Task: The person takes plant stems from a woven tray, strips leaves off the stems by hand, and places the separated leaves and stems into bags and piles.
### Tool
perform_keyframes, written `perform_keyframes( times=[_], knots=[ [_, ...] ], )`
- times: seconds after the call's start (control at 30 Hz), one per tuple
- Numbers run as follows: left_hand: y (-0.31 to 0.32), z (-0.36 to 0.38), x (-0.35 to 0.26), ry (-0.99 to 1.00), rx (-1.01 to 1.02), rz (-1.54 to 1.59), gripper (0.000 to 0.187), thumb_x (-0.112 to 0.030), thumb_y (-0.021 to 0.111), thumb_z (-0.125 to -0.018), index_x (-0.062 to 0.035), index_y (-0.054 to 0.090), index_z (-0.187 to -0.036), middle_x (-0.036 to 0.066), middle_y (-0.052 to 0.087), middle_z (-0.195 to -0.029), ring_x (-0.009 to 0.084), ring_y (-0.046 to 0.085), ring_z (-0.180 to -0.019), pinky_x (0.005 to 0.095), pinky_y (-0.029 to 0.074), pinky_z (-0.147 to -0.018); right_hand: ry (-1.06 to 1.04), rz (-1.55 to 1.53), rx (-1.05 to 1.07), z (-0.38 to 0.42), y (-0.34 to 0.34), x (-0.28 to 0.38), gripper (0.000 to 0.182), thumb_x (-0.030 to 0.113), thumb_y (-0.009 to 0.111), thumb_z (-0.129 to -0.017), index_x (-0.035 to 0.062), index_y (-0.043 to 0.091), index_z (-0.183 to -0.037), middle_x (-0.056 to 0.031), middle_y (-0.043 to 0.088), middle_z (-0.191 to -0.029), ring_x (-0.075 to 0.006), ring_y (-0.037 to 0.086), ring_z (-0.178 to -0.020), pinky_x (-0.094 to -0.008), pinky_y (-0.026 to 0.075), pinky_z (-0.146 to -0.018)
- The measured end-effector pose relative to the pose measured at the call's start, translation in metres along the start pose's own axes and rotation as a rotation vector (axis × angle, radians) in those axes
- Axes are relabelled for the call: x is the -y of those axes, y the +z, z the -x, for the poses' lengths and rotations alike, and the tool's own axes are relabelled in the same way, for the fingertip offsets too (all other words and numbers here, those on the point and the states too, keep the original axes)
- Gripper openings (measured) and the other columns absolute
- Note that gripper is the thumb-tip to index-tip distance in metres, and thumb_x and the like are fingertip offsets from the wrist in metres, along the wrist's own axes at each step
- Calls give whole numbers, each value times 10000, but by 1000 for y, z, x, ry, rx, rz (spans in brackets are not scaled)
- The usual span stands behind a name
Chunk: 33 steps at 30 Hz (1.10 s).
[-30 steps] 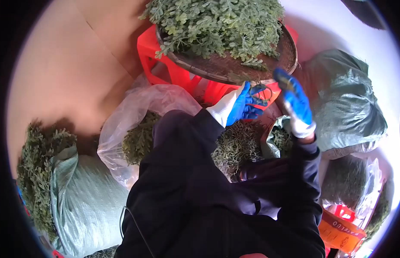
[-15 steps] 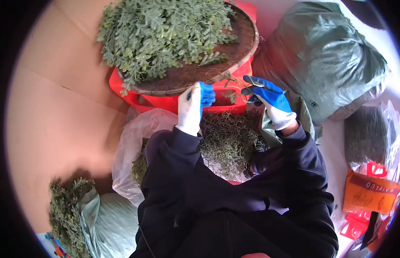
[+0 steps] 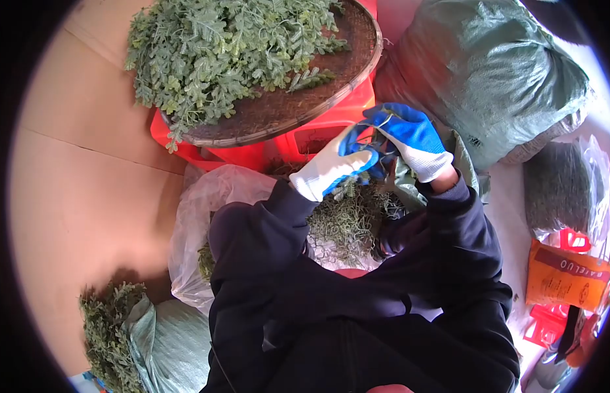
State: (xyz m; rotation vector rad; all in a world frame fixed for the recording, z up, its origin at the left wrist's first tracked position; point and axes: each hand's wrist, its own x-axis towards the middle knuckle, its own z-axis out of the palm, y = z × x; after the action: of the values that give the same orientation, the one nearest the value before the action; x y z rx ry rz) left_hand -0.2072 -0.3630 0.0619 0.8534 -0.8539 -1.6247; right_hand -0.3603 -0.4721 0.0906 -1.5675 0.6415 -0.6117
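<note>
My right hand (image 3: 413,141), in a blue-and-white glove, pinches a thin green plant stem (image 3: 385,118) above the middle of my lap. Close against it, my left hand (image 3: 339,160), gloved the same way, has its fingers curled in at the same stem. The fingers hide most of the sprig. Below both hands lies a heap of thin tangled stems (image 3: 344,226). Beyond them is a round woven tray (image 3: 347,72) piled with pale green leafy sprigs (image 3: 233,59).
The tray rests on a red plastic stool (image 3: 318,139). A clear plastic bag (image 3: 197,216) stands left of my knees. A big green woven sack (image 3: 495,78) is at the upper right; another sack (image 3: 174,344) with greenery lies lower left. An orange packet (image 3: 567,275) sits at the right.
My left hand has moved right to meet my right hand, and its fingers have come to the stem. Before, the hands were apart, with the sprig in my right hand. The view has shifted slightly.
</note>
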Motion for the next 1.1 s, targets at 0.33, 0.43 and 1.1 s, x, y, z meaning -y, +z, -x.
perform_keyframes(
  times=[0.33,0.43,1.1],
  knots=[
    [16,-7,37,-79,-9,129,489,-354,547,-965,-60,447,-1342,-4,597,-1034,77,552,-889,230,447,-700,-381,473,-38,-13,-4,-10,207,103,558,-920,-19,662,-1050,-133,672,-969,-195,637,-851,-285,487,-781],
    [17,-7,39,-85,-63,-46,487,-271,536,-978,-54,405,-1394,-11,584,-1012,72,526,-854,227,441,-700,-417,605,102,-10,-15,0,225,102,528,-921,-10,660,-1065,-133,660,-1037,-229,642,-873,-295,497,-793],
    [-2,-14,37,77,58,599,502,-419,373,-1024,-56,474,-1355,100,550,-1227,209,521,-1146,363,440,-963,71,39,219,-3,-54,15,444,216,609,-928,29,509,-1319,-33,595,-1099,-83,583,-978,-232,443,-868]
  ],
)
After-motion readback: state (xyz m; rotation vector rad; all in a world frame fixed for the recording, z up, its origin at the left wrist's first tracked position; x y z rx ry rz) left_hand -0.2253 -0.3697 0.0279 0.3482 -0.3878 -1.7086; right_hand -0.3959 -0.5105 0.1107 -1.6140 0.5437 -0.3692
